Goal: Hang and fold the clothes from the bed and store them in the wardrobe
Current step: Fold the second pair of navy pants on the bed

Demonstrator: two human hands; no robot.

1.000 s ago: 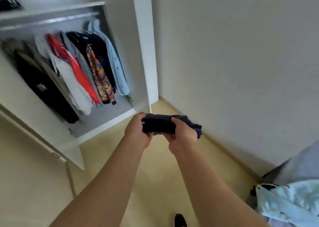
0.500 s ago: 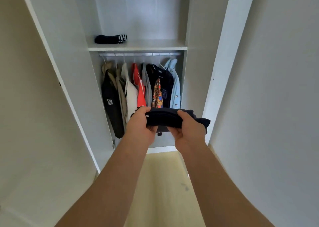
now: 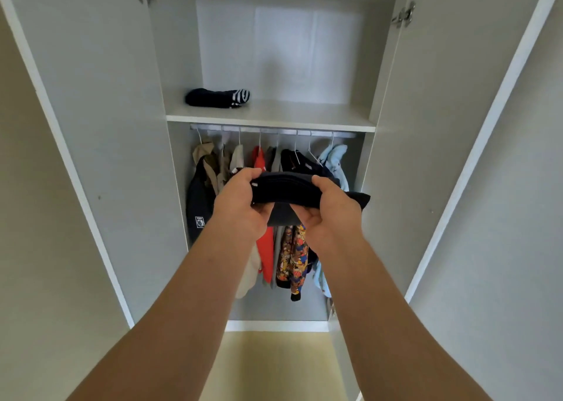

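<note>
A folded dark navy garment (image 3: 286,192) is held up in front of the open wardrobe (image 3: 268,117). My left hand (image 3: 240,205) grips its left end and my right hand (image 3: 330,211) grips its right end, thumbs on top. The bundle hangs level with the clothes rail (image 3: 274,131), below the white shelf (image 3: 304,117). On that shelf, at the left, lies another folded dark garment with a striped edge (image 3: 217,97).
Several garments hang from the rail: a dark jacket (image 3: 198,205), a beige one, a red one (image 3: 265,248), a patterned one (image 3: 294,257) and a light blue shirt (image 3: 335,160). Both wardrobe doors (image 3: 91,126) stand open at my sides. The floor is beige.
The view swung from the room corner and bed edge to face the wardrobe, and closed in on it. Both hands carried the folded garment upward, toward the shelf.
</note>
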